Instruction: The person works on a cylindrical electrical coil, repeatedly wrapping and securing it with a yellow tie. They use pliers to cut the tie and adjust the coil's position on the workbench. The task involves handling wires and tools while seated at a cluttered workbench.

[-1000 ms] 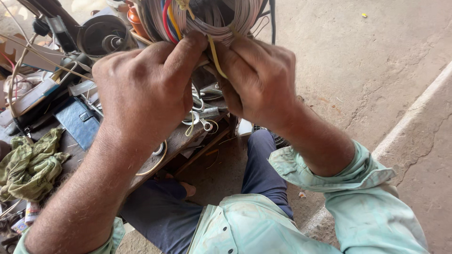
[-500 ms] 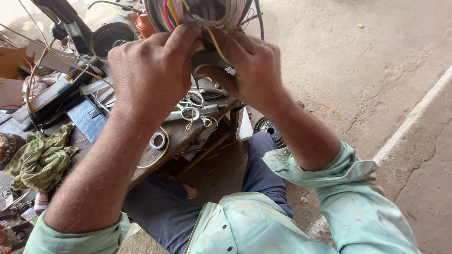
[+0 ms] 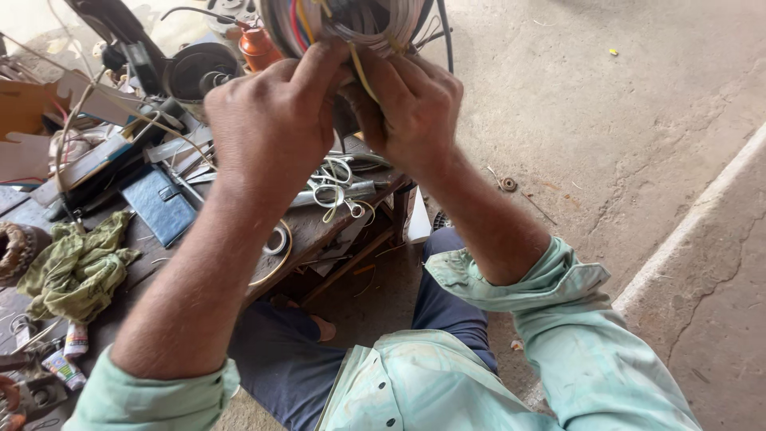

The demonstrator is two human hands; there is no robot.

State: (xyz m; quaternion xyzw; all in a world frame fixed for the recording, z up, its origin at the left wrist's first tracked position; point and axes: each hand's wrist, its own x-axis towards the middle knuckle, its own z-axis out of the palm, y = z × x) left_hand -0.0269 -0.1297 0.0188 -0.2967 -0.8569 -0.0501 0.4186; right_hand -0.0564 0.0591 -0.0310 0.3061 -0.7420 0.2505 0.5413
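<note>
Both hands were up at the top of the view, busy on the wire coil (image 3: 351, 24); the left hand (image 3: 271, 128) was closed, thumb and fingers pinched onto the coil's lower edge; the right hand (image 3: 411, 108) was closed too, gripping the same bundle beside a yellow strip (image 3: 361, 70) that hung down between the two hands; the hands touched each other, held well above the surface (image 3: 311, 227). The coil showed pale windings with red, blue and yellow leads tucked along its left side; by the look of it, the windings were already gathered into a ring, and the tying or binding of that ring seemed only part done, since the yellow strip hung loose and I couldn't see any finished knot; most of the coil ran out of the picture, so how much was bound I couldn't say. Below the hands lay scissors (image 3: 335, 187) among white offcuts; a roll of tape (image 3: 275, 239) sat near the edge; a green rag (image 3: 76, 271) lay crumpled to the left; an orange oil can (image 3: 259, 48) stood at the back.
</note>
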